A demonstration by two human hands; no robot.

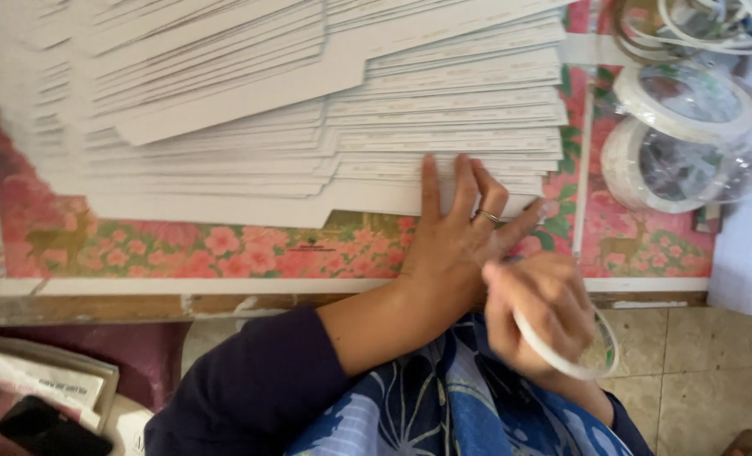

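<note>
My left hand (460,228) lies flat with fingers spread on the near edge of a big fanned stack of white card sheets (308,110), which covers most of the table. A ring sits on one finger. My right hand (538,311) is closed around a thin white tape roll (591,365), held just below and to the right of the left wrist, above my lap. Part of the roll is hidden by the fingers.
A pink floral cloth (224,249) covers the table. Two tape rolls in clear wrap (688,135) lie at the right, with more rings at the top right (697,25). Papers and a dark phone (46,426) sit lower left. Tiled floor (697,371) is lower right.
</note>
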